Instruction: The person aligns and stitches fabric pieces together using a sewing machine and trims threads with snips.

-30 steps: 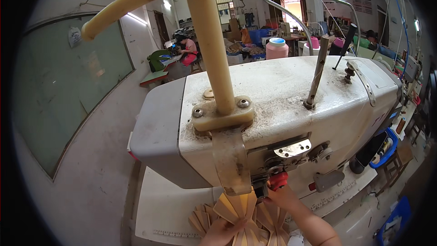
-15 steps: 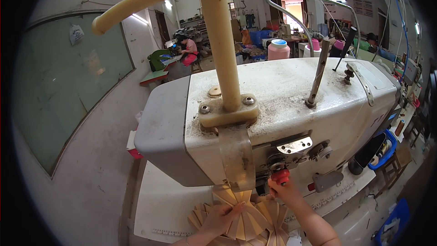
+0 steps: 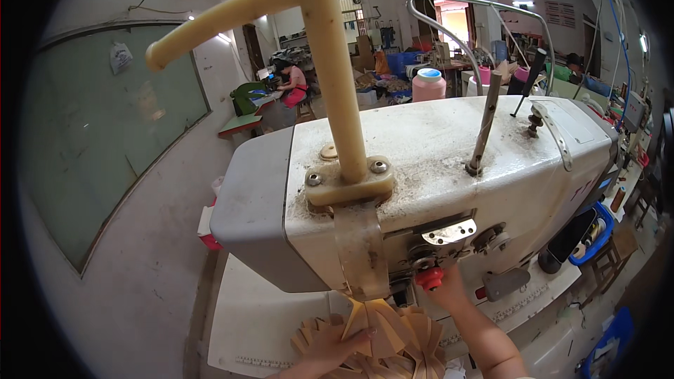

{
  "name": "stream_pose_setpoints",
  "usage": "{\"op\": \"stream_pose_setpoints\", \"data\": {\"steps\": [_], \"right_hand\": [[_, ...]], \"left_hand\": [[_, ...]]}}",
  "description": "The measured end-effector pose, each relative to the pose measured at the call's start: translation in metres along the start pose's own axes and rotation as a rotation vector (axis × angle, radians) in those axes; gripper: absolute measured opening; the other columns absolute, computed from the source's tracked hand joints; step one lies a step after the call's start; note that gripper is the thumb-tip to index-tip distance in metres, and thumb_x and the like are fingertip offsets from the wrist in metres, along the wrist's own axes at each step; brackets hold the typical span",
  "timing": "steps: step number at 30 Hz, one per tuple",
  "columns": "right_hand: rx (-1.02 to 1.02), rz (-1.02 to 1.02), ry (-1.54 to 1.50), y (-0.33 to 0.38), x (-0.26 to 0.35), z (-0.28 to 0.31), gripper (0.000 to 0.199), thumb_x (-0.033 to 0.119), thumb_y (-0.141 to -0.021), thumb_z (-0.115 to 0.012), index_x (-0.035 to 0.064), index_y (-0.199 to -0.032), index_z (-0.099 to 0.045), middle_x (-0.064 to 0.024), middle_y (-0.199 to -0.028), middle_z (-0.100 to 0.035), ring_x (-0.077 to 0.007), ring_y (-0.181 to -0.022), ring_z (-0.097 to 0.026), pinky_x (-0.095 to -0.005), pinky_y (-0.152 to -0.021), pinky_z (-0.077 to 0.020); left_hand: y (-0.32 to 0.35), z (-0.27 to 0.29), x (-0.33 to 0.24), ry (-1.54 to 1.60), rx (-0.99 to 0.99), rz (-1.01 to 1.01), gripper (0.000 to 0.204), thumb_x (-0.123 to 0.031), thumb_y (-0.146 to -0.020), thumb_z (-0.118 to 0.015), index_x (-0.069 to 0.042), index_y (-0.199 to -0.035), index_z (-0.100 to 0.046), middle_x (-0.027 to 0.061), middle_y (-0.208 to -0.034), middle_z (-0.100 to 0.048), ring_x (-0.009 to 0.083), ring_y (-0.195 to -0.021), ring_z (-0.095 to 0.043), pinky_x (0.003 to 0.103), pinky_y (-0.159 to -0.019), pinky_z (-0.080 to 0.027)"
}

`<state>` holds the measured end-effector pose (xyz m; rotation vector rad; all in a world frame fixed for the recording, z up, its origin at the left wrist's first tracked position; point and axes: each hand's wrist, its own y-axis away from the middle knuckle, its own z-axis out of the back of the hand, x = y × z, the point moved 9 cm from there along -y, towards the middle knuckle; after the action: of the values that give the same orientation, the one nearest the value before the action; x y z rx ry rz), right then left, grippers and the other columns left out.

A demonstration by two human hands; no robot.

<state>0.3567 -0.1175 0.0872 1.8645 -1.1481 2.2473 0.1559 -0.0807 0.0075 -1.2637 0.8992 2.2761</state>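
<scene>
A large white sewing machine [image 3: 421, 140] with a grey end cover stands before me. Below its head, my left hand [image 3: 335, 346] grips a tan and yellow panelled piece [image 3: 379, 330], thumb on top and fingers mostly beneath. The piece's far end runs under the clear guard [image 3: 361, 253], where the needle area is hidden. More fan-shaped tan pieces [image 3: 421, 333] lie bunched around it on the machine bed. My right hand [image 3: 444, 293] reaches up behind the red knob [image 3: 430, 278] on the machine's front; its fingers are hidden there.
A cream post with a side arm [image 3: 330, 63] rises from the machine top. Behind stand thread cones [image 3: 428, 85]. A measuring strip [image 3: 519, 302] runs along the white bed [image 3: 246, 316]. At right are a blue basin [image 3: 597, 235] and a wooden stool [image 3: 611, 260]. A person [image 3: 293, 84] sits farther back.
My right hand has moved up and farther behind the red knob. My left hand has shifted slightly down and left, keeping its hold on the piece. The view has tilted a little.
</scene>
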Motion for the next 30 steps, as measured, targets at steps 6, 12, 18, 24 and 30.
{"op": "stream_pose_setpoints", "data": {"steps": [6,12,18,24,30], "right_hand": [[0.104,-0.104,-0.111,0.004,-0.024,-0.001,0.041,-0.008,-0.065,-0.06,0.0059,-0.102,-0.047,-0.0073,-0.094,-0.057,-0.0164,-0.083,-0.057,-0.027,-0.069,-0.0472],[0.056,-0.008,-0.065,0.0,0.002,-0.002,0.011,0.003,-0.08,-0.059,-0.0005,-0.09,-0.058,-0.0016,-0.08,-0.06,-0.006,-0.07,-0.052,-0.022,-0.06,-0.0437],[0.024,-0.088,0.026,0.007,-0.008,0.003,0.008,0.008,-0.081,-0.058,0.0015,-0.085,-0.061,0.0008,-0.074,-0.059,-0.0043,-0.063,-0.046,-0.0207,-0.053,-0.0378],[0.186,-0.359,0.189,0.029,-0.055,-0.003,0.02,0.02,-0.086,-0.054,0.0031,-0.084,-0.065,0.0012,-0.068,-0.056,-0.0041,-0.058,-0.044,-0.0199,-0.051,-0.0365],[0.177,-0.51,0.085,0.049,-0.062,0.007,0.026,0.023,-0.09,-0.051,0.0006,-0.087,-0.064,0.0021,-0.06,-0.049,-0.004,-0.058,-0.043,-0.02,-0.053,-0.0372]], "left_hand": [[-0.003,0.011,-0.006,-0.026,-0.086,-0.075,0.038,-0.038,-0.083,-0.058,-0.001,-0.089,-0.064,0.0007,-0.068,-0.059,0.0082,-0.063,-0.052,0.027,-0.058,-0.041],[-0.024,0.026,-0.008,0.058,-0.073,-0.14,0.033,-0.032,-0.082,-0.061,-0.001,-0.089,-0.064,0.0009,-0.068,-0.06,0.0061,-0.065,-0.051,0.025,-0.058,-0.04],[-0.03,0.03,-0.024,0.171,-0.071,-0.271,0.031,-0.028,-0.083,-0.06,0.0,-0.097,-0.062,0.0003,-0.073,-0.062,0.0057,-0.071,-0.054,0.021,-0.067,-0.043],[-0.019,0.012,0.007,0.281,0.131,-0.132,0.033,-0.027,-0.086,-0.057,0.005,-0.094,-0.061,0.0054,-0.08,-0.065,0.0078,-0.077,-0.06,0.019,-0.07,-0.046],[-0.031,0.025,-0.009,0.245,0.114,-0.149,0.031,-0.025,-0.087,-0.056,0.005,-0.09,-0.061,0.0075,-0.078,-0.064,0.0097,-0.073,-0.061,0.02,-0.07,-0.049]]}}
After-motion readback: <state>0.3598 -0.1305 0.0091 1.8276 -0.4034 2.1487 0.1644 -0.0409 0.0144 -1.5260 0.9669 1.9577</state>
